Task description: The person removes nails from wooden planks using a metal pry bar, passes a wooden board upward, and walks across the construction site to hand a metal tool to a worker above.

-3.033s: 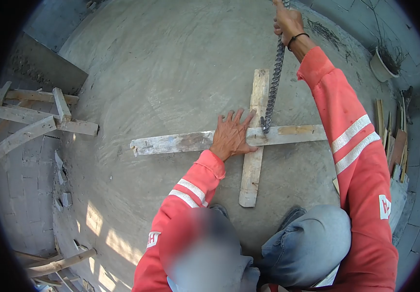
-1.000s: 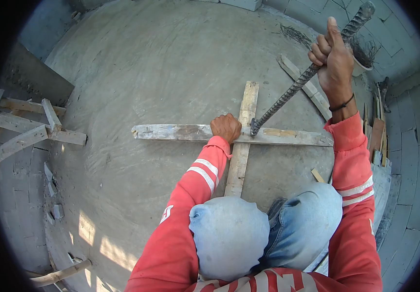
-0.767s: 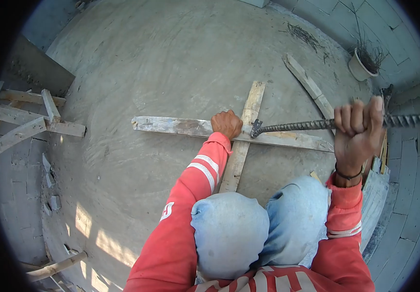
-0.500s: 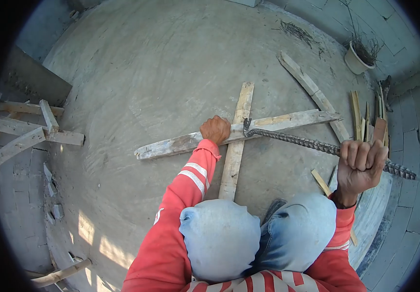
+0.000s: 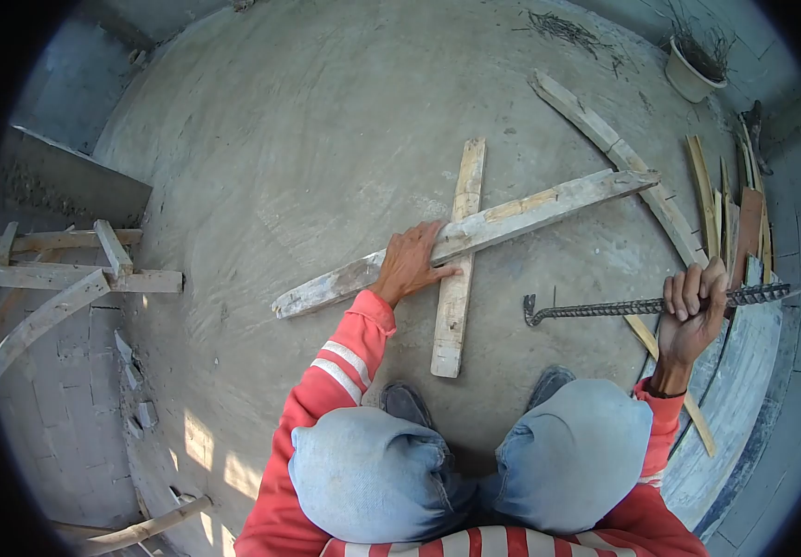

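Observation:
My right hand (image 5: 692,311) is closed around a crowbar (image 5: 595,309) that looks made of ribbed steel bar. Its hooked end points left, apart from the wood, and its pointed end sticks out to the right. A long whitish wooden board (image 5: 540,206) lies slanted across a shorter wooden board (image 5: 452,320). My left hand (image 5: 407,263) grips the long board left of the crossing, with the fingers over its far side and the thumb reaching toward the shorter board. Near the hook, a small thin dark piece shows, too small to name.
Another wooden board (image 5: 595,130) lies under the long board's right end. Wood strips (image 5: 705,200) lean at the right near the block wall. A pot (image 5: 688,76) with dry twigs stands at the back right. Nailed timbers (image 5: 66,277) are at the left.
The crowbar's hook has come off the long board and swung right and toward me. My left hand has loosened from a fist to longer fingers over the board. My knees have parted.

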Tool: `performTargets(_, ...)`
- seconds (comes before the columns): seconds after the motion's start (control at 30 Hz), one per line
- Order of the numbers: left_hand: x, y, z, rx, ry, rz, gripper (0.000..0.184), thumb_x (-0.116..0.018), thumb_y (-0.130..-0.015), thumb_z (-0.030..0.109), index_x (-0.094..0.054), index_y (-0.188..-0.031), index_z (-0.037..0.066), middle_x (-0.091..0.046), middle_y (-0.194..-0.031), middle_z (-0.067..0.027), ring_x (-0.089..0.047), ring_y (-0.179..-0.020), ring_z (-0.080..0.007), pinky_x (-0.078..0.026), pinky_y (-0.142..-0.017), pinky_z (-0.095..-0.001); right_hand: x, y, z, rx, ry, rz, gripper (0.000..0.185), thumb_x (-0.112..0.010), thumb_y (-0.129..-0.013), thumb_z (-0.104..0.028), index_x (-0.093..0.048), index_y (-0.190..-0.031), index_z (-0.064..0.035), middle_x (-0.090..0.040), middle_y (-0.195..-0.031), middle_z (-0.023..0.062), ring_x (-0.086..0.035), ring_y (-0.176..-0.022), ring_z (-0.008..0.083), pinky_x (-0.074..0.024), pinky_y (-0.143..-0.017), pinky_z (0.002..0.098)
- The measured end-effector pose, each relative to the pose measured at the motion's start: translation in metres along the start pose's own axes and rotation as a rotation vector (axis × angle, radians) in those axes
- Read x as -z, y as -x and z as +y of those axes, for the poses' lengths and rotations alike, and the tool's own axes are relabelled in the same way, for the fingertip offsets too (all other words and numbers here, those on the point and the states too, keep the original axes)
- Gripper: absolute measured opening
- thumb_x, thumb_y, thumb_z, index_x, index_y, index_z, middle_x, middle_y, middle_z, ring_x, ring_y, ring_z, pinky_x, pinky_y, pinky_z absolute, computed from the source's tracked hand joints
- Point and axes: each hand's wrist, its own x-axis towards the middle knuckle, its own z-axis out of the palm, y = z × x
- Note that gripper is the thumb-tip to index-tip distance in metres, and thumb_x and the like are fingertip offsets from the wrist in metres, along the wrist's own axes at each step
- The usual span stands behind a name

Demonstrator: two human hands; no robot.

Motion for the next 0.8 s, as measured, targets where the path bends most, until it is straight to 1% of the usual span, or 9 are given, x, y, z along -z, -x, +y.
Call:
performTargets(0.03, 0.001, 0.001, -0.005, 0.069, 0.054, -0.049, 0.070, -0.077, -0.080, 0.052, -0.054, -0.127, 0.005, -0.065, -0.115, -0.0201, -0.062, -0.103, -0.0421, -0.049, -0.087, -0.0491, 0.002, 0.002, 0.005, 0.002, -0.014, 0.012, 0.034, -0.043, -0.108, -0.033, -0.034, -0.081, -0.0145, -0.028, -0.062, -0.0061, -0.025, -0.049, 0.0044, -0.0239, -0.048, 0.0222)
performTargets(0.1, 0.008, 0.002, -0.008, 0.082, 0.012, -0.048, 0.070, -0.077, -0.080, 0.051, -0.054, -0.127, 0.005, -0.065, -0.115, -0.0197, -0.062, -0.103, -0.0420, -0.049, -0.087, -0.0492, 0.007, 0.006, 0.019, -0.095, 0.020, 0.182, 0.034, -0.043, -0.108, -0.032, -0.034, -0.081, -0.0144, -0.027, -0.062, -0.0058, -0.025, -0.050, 0.0053, -0.0240, -0.049, 0.0230)
performTargets(0.27, 0.042, 0.022, 0.001, 0.102, -0.108, -0.014, 0.072, -0.078, -0.079, 0.050, -0.055, -0.127, 0.001, -0.065, -0.116, -0.0200, -0.064, -0.102, -0.0409, -0.049, -0.085, -0.0472, 0.014, 0.010, 0.023, -0.041, -0.010, 0.334, 0.033, -0.043, -0.108, -0.030, -0.035, -0.080, -0.0141, -0.027, -0.062, -0.0046, -0.026, -0.051, 0.0059, -0.0249, -0.049, 0.0230)
performTargets(0.37, 0.049, 0.043, 0.002, 0.094, -0.080, 0.003, 0.070, -0.078, -0.079, 0.049, -0.056, -0.126, 0.003, -0.066, -0.116, -0.0166, -0.062, -0.104, -0.0392, -0.047, -0.088, -0.0478, 0.021, 0.016, 0.016, -0.071, -0.112, 0.294, 0.029, -0.042, -0.107, -0.028, -0.035, -0.083, -0.0144, -0.028, -0.061, -0.0045, -0.026, -0.047, 0.0053, -0.0252, -0.047, 0.0225)
performTargets(0.43, 0.045, 0.059, 0.013, 0.114, -0.032, -0.043, 0.069, -0.078, -0.079, 0.048, -0.056, -0.127, 0.005, -0.065, -0.116, -0.0152, -0.061, -0.107, -0.0375, -0.045, -0.091, -0.0473, 0.013, 0.019, 0.005, -0.065, -0.193, 0.042, 0.025, -0.043, -0.106, -0.029, -0.035, -0.086, -0.0149, -0.029, -0.059, -0.0049, -0.025, -0.043, 0.0047, -0.0241, -0.044, 0.0218)
performTargets(0.5, 0.035, 0.070, 0.026, 0.122, -0.025, -0.096, 0.069, -0.079, -0.078, 0.048, -0.056, -0.128, 0.007, -0.065, -0.117, -0.0138, -0.061, -0.109, -0.0358, -0.044, -0.093, -0.0451, -0.001, 0.014, -0.009, -0.025, -0.207, 0.012, 0.025, -0.044, -0.104, -0.030, -0.035, -0.088, -0.0147, -0.031, -0.057, -0.0053, -0.022, -0.040, 0.0048, -0.0223, -0.041, 0.0215)
performTargets(0.57, 0.017, 0.075, 0.033, 0.030, -0.003, -0.073, 0.069, -0.079, -0.078, 0.049, -0.056, -0.129, 0.007, -0.065, -0.119, -0.0127, -0.060, -0.110, -0.0338, -0.044, -0.093, -0.0440, -0.015, 0.001, -0.025, 0.100, -0.154, -0.144, 0.027, -0.046, -0.104, -0.032, -0.034, -0.088, -0.0139, -0.030, -0.057, -0.0049, -0.022, -0.041, 0.0037, -0.0214, -0.040, 0.0212)
performTargets(0.7, -0.010, 0.073, 0.046, -0.014, -0.021, -0.078, 0.070, -0.079, -0.078, 0.050, -0.057, -0.128, 0.007, -0.065, -0.118, -0.0118, -0.060, -0.113, -0.0330, -0.042, -0.094, -0.0444, -0.038, -0.012, -0.037, 0.023, -0.045, -0.078, 0.034, -0.048, -0.105, -0.037, -0.034, -0.085, -0.0132, -0.028, -0.057, -0.0052, -0.020, -0.042, 0.0031, -0.0202, -0.039, 0.0212)
performTargets(0.8, -0.011, 0.065, 0.051, -0.026, -0.044, -0.096, 0.069, -0.077, -0.079, 0.050, -0.057, -0.128, 0.007, -0.064, -0.119, -0.0112, -0.060, -0.112, -0.0306, -0.041, -0.092, -0.0437, -0.048, -0.003, -0.021, -0.064, 0.196, -0.090, 0.043, -0.051, -0.106, -0.038, -0.035, -0.076, -0.0116, -0.026, -0.056, -0.0060, -0.020, -0.043, 0.0035, -0.0181, -0.039, 0.0224)
